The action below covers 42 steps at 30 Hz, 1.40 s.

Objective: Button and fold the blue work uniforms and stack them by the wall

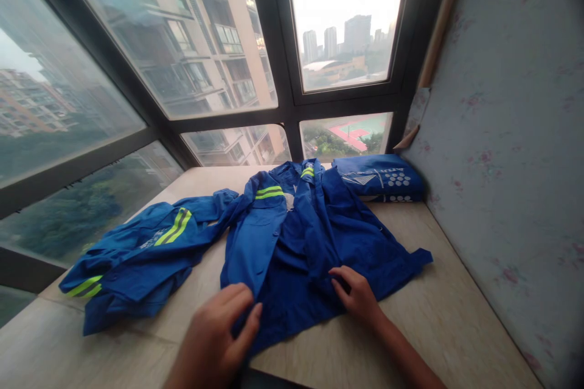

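Observation:
A blue work jacket [255, 237] with yellow-green and grey reflective stripes lies spread on the pale ledge, its front parted and its collar toward the window. At the lower corner of its left-hand front panel, my left hand [219, 331] has curled fingers closed on the cloth; part of the grip is hidden. My right hand [358, 296] pinches the cloth of the other front panel near the hem, between thumb and forefinger. Left of this jacket, a second blue striped garment [141, 255] lies crumpled, touching its sleeve.
A folded blue printed bag or package [383, 176] sits in the back right corner. Dark-framed windows [292, 103] rise behind and to the left. A flower-patterned wall [502, 164] bounds the right side. The ledge [460, 316] has a marble-like surface.

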Motion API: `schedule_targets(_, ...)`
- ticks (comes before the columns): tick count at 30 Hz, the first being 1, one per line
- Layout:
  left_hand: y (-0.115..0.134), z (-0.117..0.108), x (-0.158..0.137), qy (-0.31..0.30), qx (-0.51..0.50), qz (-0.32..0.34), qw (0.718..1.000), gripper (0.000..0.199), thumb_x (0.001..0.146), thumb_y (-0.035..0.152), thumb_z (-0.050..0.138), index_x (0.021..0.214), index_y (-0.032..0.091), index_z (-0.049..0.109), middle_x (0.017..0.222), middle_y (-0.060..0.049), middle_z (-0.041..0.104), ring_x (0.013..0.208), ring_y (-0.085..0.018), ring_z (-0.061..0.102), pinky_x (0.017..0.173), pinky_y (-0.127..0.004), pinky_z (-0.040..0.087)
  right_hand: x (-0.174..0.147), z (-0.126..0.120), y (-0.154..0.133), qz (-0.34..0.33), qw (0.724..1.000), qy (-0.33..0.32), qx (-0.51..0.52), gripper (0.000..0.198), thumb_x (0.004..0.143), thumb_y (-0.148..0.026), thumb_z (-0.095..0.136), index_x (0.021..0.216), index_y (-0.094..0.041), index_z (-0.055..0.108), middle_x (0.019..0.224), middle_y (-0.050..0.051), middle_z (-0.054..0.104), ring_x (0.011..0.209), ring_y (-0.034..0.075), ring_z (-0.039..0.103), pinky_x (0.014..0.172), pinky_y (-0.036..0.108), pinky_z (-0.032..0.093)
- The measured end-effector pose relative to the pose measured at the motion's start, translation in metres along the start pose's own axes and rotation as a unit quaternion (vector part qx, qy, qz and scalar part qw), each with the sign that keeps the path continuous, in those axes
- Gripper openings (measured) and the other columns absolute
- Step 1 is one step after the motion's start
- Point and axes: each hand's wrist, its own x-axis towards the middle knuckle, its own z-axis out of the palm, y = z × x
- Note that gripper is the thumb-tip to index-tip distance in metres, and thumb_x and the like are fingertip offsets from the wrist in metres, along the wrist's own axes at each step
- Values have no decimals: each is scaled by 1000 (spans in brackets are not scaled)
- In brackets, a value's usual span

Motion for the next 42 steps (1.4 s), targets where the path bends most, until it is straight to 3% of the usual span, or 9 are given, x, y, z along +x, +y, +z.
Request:
schedule_targets(5, 49, 127, -11, -87, -10, -28, 996, 11, 84, 18, 53, 76, 23, 58, 78, -2, 64, 74, -19, 62, 65, -28, 45, 6, -6, 5, 96, 987, 105, 75, 27, 91, -40, 54, 98, -19, 70, 96, 9, 72, 92, 24, 66, 83, 34, 52)
schedule_targets(7, 50, 159, -17, -73, -21, -58, 995, 10, 83, 16, 54, 77, 23, 58, 81, -4, 64, 77, -21, 61, 67, -31, 46, 9, -11, 5, 154, 971, 136, 123, 33, 87, -47, 58, 98, -18, 70, 95, 10, 72, 89, 25, 66, 80, 35, 52)
schedule_targets(9, 48, 173, -23, -37, -57, -75, 995, 10, 86, 18, 52, 78, 23, 57, 81, -5, 64, 78, -22, 61, 69, -34, 47, 13, -16, 2, 201, 952, 157, 170, 40, 82, -52, 63, 97, -16, 71, 94, 10, 73, 87, 25, 66, 77, 35, 53)
schedule_targets(16, 56, 170, -36, 96, -162, -107, 976, 10, 93, 26, 48, 92, 25, 58, 90, -7, 64, 86, -22, 63, 75, -35, 52, -2, -23, -39, 254, 921, 146, 257, 46, 79, -53, 68, 108, -17, 69, 95, 8, 72, 85, 22, 65, 71, 30, 52)
schedule_targets(23, 61, 173, -36, 7, -221, -98, 970, 17, 94, 31, 48, 97, 25, 64, 94, -7, 69, 90, -21, 66, 79, -35, 54, -43, -3, -28, 261, 943, 64, 195, 38, 79, -50, 68, 97, -17, 71, 95, 11, 73, 88, 26, 67, 76, 35, 54)
schedule_targets(27, 43, 168, -17, 47, -209, -127, 969, 20, 95, 28, 47, 106, 23, 63, 104, -7, 68, 96, -22, 66, 84, -37, 54, -48, -4, -20, 239, 950, 33, 200, 38, 75, -46, 71, 100, -18, 70, 96, 10, 72, 88, 25, 67, 75, 34, 54)
schedule_targets(32, 33, 171, 14, 42, -159, -130, 978, 36, 85, 20, 58, 121, 24, 56, 118, -6, 61, 105, -23, 62, 90, -39, 52, -47, -3, -26, 239, 949, 63, 196, 32, 76, -49, 70, 79, -18, 62, 71, 2, 63, 65, 17, 59, 59, 27, 48)
schedule_targets(38, 43, 180, 9, 22, -141, -116, 983, 29, 88, 18, 53, 116, 24, 57, 112, -5, 60, 99, -21, 62, 86, -36, 51, -52, -6, -27, 240, 943, 102, 207, 35, 77, -51, 69, 86, -19, 62, 77, 4, 63, 70, 19, 59, 63, 28, 50)
schedule_targets(42, 40, 184, -3, 4, -139, -131, 982, 41, 86, 23, 58, 127, 24, 52, 116, -6, 59, 106, -24, 60, 90, -39, 50, -53, -10, -25, 257, 933, 112, 226, 38, 75, -51, 70, 92, -18, 64, 83, 5, 66, 75, 20, 62, 66, 29, 51)
